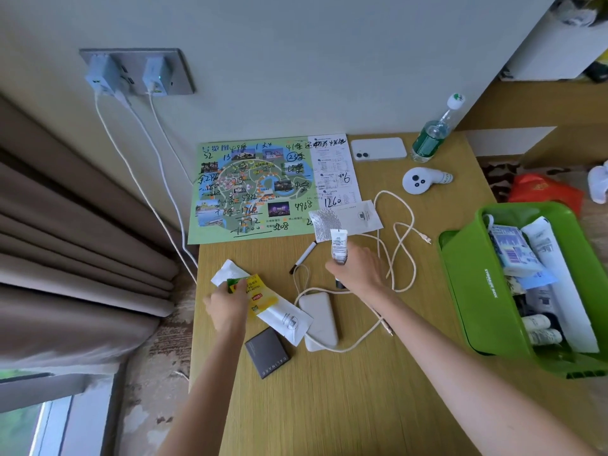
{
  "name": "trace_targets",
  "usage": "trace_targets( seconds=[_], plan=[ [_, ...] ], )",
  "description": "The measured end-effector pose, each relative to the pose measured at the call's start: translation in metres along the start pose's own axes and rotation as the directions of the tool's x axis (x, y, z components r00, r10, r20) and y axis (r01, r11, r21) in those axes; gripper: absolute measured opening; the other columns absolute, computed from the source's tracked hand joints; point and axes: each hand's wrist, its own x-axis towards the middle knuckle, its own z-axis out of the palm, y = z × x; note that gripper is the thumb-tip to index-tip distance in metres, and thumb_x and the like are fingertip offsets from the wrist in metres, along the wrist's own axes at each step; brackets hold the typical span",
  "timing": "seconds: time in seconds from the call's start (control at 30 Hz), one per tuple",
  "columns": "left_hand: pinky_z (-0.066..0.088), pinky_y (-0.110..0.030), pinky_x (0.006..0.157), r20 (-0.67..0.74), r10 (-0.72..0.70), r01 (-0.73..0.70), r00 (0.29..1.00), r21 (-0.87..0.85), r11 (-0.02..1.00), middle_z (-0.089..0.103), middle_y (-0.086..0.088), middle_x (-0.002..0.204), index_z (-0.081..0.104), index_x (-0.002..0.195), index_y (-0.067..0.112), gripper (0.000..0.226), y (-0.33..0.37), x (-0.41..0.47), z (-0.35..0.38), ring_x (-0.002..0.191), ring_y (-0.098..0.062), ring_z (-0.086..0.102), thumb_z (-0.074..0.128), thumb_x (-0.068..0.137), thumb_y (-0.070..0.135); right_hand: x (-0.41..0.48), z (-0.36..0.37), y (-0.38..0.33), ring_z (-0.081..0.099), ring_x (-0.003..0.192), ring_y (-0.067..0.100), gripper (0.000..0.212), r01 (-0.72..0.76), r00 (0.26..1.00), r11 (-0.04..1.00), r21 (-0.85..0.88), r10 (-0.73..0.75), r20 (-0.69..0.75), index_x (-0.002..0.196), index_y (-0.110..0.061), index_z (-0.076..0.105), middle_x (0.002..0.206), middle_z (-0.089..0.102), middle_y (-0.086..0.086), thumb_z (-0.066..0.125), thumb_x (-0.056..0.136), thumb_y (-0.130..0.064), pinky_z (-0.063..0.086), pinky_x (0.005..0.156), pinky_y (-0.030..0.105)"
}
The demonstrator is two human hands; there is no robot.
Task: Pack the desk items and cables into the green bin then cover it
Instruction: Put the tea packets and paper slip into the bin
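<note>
The green bin (pixel 473 291) stands at the desk's right edge, tilted toward me, with tubes, small bottles and boxes inside. My right hand (pixel 360 269) is shut on a small white tube (pixel 339 246), held upright above the desk. My left hand (pixel 227 306) grips a yellow tea packet (pixel 263 296) together with green and white sachets. A white power bank (pixel 320 320), a dark flat box (pixel 267 352), a black pen (pixel 304 256) and a looped cream cable (pixel 399 245) lie on the desk. No lid is visible.
A marked-up map sheet (pixel 256 189) and a receipt lie at the back. A white phone (pixel 378 149), a water bottle (pixel 432 136) and a round white device (pixel 422 180) sit at the back right. Two chargers (pixel 131 75) hang in the wall socket, curtains at the left.
</note>
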Motion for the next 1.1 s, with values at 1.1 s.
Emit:
trace_targets(
  seconds=[1.1],
  plan=[
    [0.052,-0.032,0.063,0.098,0.301,-0.243,0.948,-0.387,0.889,0.068,-0.001,0.081,0.063,0.084,0.014,0.013,0.073,0.004,-0.018,0.073,-0.016,0.064,0.067,0.091,0.025,0.033,0.028,-0.039,0.058,0.052,0.017,0.012,-0.147,0.989,0.912,0.382,0.144,0.039,0.078,-0.01,0.056,0.065,0.062,0.002,0.059,0.084,-0.021,0.04,0.045,0.026]
  ],
)
